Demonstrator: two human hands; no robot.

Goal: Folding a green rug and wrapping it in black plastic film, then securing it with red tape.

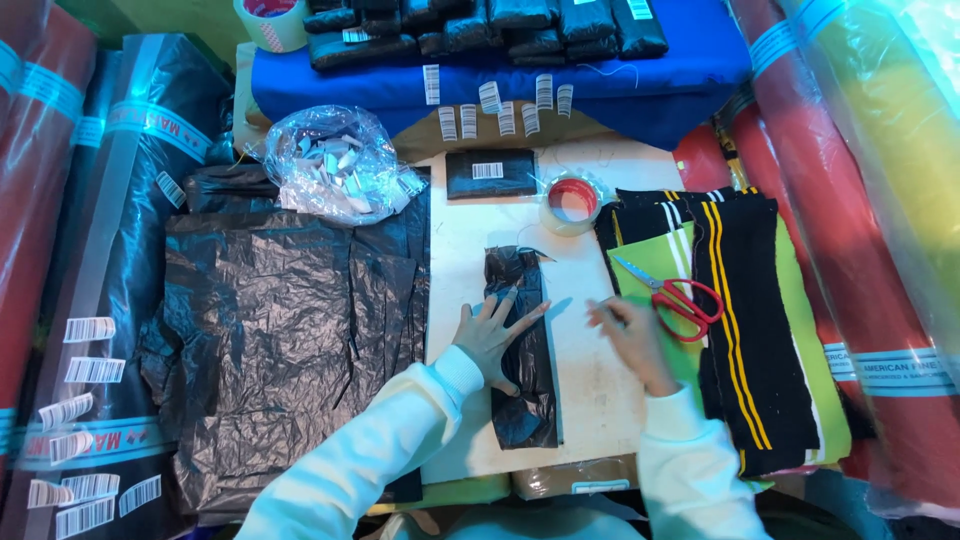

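One long black plastic-wrapped packet (522, 345) lies lengthwise on the white counter (590, 385); the left hand (493, 335) rests flat on it, fingers spread, gripping nothing; the right hand (628, 335) hovers just right of the packet, blurred, fingers loosely bent, and I cannot tell whether it pinches anything. One pair of red-handled scissors (672, 295) lies right of the packet on a stack of black and green striped knit pieces (740, 330); one roll of tape (571, 205) sits beyond the packet's far end, and a second roll (273, 22) farther off to the upper left. One smaller labelled black packet (489, 173) lies beyond the tape; eight or so like packets (480, 28) are stacked on blue cloth (600, 80). One clear bag of small tags (335, 165) and a pile of black plastic sheets (285, 330) lie left of the packet, the sheets' edge just beside it; bare counter shows only between packet and knit stack.
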